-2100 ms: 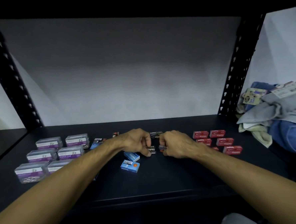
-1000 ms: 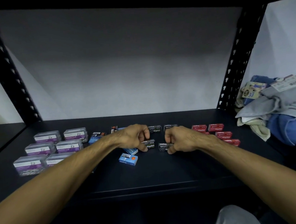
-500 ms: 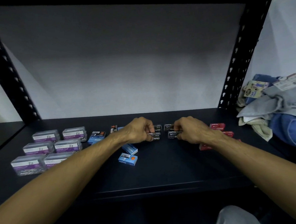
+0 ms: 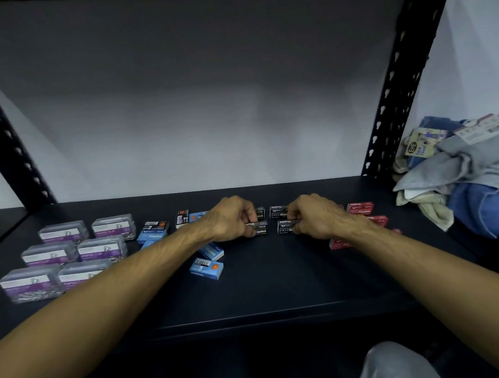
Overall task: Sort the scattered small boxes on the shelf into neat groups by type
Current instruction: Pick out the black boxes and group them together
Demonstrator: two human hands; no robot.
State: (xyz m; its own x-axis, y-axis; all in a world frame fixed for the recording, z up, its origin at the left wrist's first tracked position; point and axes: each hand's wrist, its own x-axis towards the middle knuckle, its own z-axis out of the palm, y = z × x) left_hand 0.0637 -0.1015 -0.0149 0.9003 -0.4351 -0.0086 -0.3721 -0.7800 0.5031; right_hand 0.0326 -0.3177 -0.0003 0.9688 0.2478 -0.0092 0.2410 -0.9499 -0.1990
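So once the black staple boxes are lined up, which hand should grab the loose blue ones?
Probably the left hand: the blue boxes lie just beneath its wrist, while the right hand sits beside the red boxes.

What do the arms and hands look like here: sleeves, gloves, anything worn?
Both forearms are bare up to the edge of the frame, with no sleeve in view. The left hand and right hand are ungloved; no ring, watch or wristband shows on the visible sides. No markings or cables. A patch of light grey clothing shows at the bottom right.
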